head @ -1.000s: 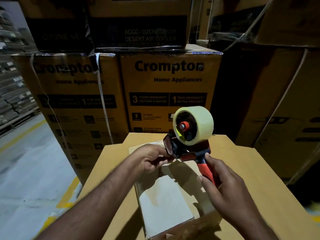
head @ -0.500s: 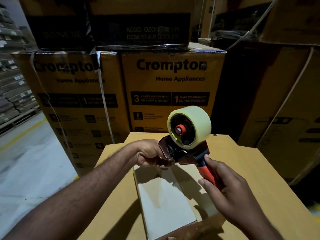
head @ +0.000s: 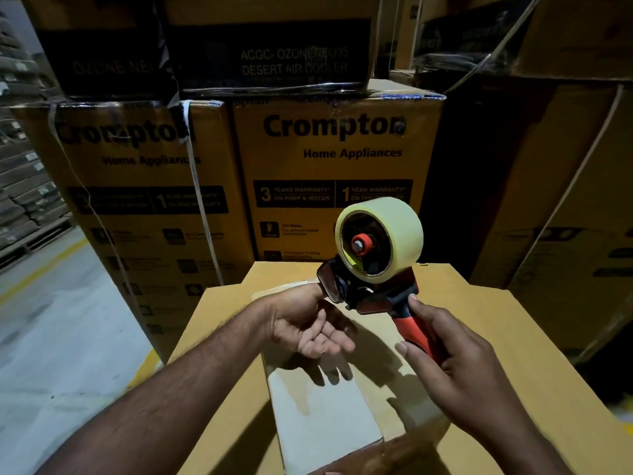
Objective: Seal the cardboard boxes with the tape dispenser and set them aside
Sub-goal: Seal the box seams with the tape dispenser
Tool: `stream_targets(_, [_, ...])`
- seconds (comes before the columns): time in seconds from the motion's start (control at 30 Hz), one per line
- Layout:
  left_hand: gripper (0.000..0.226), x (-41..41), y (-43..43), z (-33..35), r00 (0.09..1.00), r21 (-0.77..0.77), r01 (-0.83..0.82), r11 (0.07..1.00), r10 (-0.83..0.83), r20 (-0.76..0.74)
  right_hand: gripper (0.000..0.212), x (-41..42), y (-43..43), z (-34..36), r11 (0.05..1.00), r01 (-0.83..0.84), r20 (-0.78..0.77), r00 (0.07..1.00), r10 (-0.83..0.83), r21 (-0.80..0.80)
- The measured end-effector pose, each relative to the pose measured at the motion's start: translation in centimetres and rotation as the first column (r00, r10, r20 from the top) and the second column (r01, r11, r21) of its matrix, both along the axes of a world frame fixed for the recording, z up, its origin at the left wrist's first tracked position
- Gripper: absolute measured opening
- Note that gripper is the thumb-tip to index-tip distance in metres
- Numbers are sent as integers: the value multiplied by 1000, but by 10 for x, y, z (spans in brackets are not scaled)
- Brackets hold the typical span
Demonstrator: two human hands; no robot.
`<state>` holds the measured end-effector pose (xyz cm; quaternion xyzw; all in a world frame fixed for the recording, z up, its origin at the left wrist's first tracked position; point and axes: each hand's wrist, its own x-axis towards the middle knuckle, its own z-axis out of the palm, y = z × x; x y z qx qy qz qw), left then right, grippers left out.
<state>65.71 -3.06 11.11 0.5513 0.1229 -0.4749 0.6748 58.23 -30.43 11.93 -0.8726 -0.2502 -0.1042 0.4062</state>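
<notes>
**Get the tape started, then run it straight**

The right hand (head: 452,368) is wrapped around the red handle of the red and black tape dispenser (head: 373,296) and holds it up in the air, near the far end of the small cardboard box (head: 318,416). A fat roll of clear tape (head: 402,231) sits on top of it. The left hand (head: 308,325) is just beside the front of the dispenser, palm up, fingers loose and spread. It holds nothing that I can see, though clear tape is hard to spot in this dim light. The small box lies on a wide brown cardboard top (head: 222,337), under both hands. Its flaps are folded shut, one pale and one brown, and I see no tape on them yet.

I think the step now is to start the first strip. To do it well, pull a short tail of tape free and press it on the far side wall of the box. Then drag the dispenser straight along the line where the two flaps meet. The left hand should push the flaps flat so they do not pop up. Keep the tape tight so it does not wrinkle.
</notes>
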Motion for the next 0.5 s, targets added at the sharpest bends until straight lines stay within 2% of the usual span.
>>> stream_targets(0.1, [35, -1, -7, -3, 989, -18, -148, 989, 148, 23, 69, -1, -2, 1, 1000, 14, -19, 1000, -14, 17])
stream_targets(0.17, [21, -2, -8, -5, 979, -5, -201, 980, 201, 23, 66, -2, -3, 2, 999, 27, -17, 1000, -27, 25])
stream_targets(0.27, [40, 0, -4, -5, 973, 52, -230, 972, 228, 37, 67, -2, -6, 4, 999, 46, -32, 998, -46, 14])
stream_targets(0.33, [37, 6, 2, 0, 962, 127, -264, 956, 252, 101, 69, -2, -6, 4, 999, 46, -34, 998, -47, -23])
stream_targets(0.37, [30, 10, 5, 4, 956, 191, -268, 944, 236, 174, 69, -2, -4, 3, 998, 44, -35, 998, -46, -48])
stream_targets(0.43, [19, 21, 12, 17, 919, 392, -257, 883, 97, 383, 67, -2, 3, -1, 995, 43, -51, 998, -48, -92])
stream_targets(0.5, [17, 31, 17, 30, 826, 619, -313, 721, -115, 552, 67, -2, 13, -5, 989, 59, -59, 996, -68, -137])
